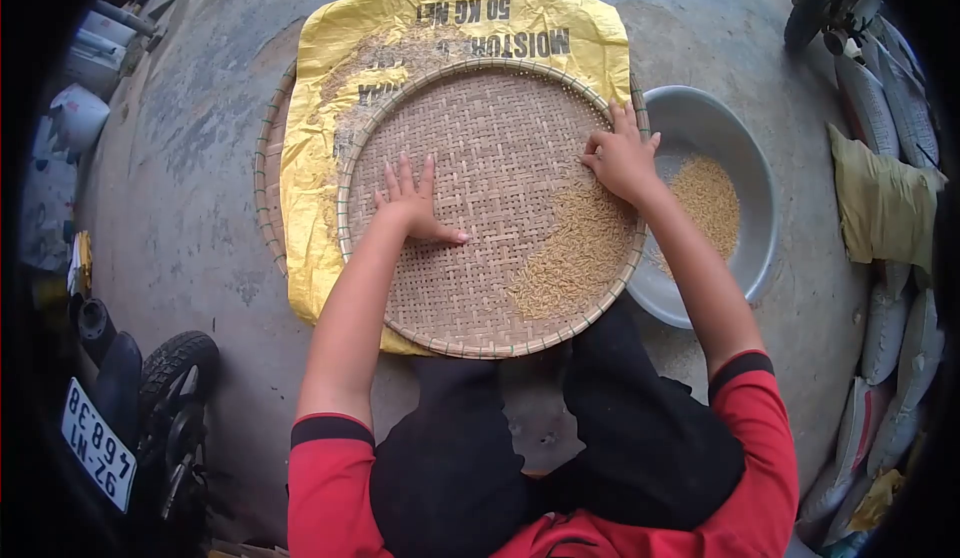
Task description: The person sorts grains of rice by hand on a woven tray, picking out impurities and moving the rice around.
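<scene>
A round woven bamboo winnowing tray (470, 158) lies in front of my knees, over a yellow printed sack (310, 228). My left hand (412, 206) rests on the weave, palm down with fingers spread, holding nothing. At the tray's upper right rim, my right hand (622, 153) has its thumb side inside and other fingers over the edge, closed on it; the undersides of those fingers are hidden. Golden grain (570, 253), like unhusked rice, is heaped along the tray's lower right. Partly under my right forearm, a grey metal basin (755, 173) holds more grain (705, 198).
Another woven tray (272, 173) shows beneath the sack's left edge. Chaff-like bits (375, 53) are scattered over the sack. A motorbike (175, 388) stands at lower left, and another vehicle's wheel (812, 13) at upper right. Filled sacks (890, 338) line the right side.
</scene>
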A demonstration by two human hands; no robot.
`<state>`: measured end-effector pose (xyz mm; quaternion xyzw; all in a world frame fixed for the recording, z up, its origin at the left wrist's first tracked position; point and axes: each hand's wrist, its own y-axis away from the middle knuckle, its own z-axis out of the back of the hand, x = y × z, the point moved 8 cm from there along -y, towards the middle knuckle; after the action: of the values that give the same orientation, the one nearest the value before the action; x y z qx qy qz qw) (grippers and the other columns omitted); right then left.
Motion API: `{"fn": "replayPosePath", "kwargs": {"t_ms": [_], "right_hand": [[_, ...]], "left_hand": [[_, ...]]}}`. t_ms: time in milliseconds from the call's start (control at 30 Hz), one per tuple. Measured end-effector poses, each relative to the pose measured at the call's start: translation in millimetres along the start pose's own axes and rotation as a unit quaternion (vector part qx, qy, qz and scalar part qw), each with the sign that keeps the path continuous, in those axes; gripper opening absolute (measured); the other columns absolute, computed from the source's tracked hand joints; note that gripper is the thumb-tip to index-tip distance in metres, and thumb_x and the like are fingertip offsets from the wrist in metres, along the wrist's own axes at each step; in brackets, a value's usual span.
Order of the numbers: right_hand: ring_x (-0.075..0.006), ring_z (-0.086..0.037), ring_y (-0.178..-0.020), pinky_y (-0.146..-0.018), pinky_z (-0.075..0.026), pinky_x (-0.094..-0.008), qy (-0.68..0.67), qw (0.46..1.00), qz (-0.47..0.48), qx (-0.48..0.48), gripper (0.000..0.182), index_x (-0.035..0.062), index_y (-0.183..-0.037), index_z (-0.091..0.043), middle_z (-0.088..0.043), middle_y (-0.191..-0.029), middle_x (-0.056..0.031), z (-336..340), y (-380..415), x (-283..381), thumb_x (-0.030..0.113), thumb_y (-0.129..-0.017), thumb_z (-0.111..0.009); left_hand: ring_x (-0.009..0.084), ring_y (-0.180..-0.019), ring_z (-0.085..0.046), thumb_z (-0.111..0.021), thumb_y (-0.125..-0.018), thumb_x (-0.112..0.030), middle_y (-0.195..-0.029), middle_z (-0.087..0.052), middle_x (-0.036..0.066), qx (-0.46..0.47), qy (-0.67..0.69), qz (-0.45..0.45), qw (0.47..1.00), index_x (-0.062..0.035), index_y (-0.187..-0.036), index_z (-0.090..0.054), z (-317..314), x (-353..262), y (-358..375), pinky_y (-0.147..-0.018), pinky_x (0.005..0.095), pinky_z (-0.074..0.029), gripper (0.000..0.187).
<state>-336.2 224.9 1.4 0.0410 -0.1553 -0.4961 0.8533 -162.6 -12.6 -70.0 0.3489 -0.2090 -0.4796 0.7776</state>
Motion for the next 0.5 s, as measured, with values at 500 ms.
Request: {"fn": "replayPosePath", "kwargs": {"t_ms": [500], "right_hand": [[-0.0392, -0.025, -0.133, -0.107, -0.024, -0.0453, -0.272, 0.954, 0.013, -0.124, 0.016, 0.0040, -0.086, -0.063, -0.033, -0.141, -0.0233, 18, 25, -78, 0.019, -0.079, -0.065]], "left_hand": [[0.0415, -0.133, 0.025, -0.072, -0.046, -0.075, -0.145, 0.025, 0.025, 0.005, -0.002, -0.006, 1.000, -0.0156, -0.141, 0.022, -1, 0, -1, -0.105, 0.0623, -0.003, 0.147]]}}
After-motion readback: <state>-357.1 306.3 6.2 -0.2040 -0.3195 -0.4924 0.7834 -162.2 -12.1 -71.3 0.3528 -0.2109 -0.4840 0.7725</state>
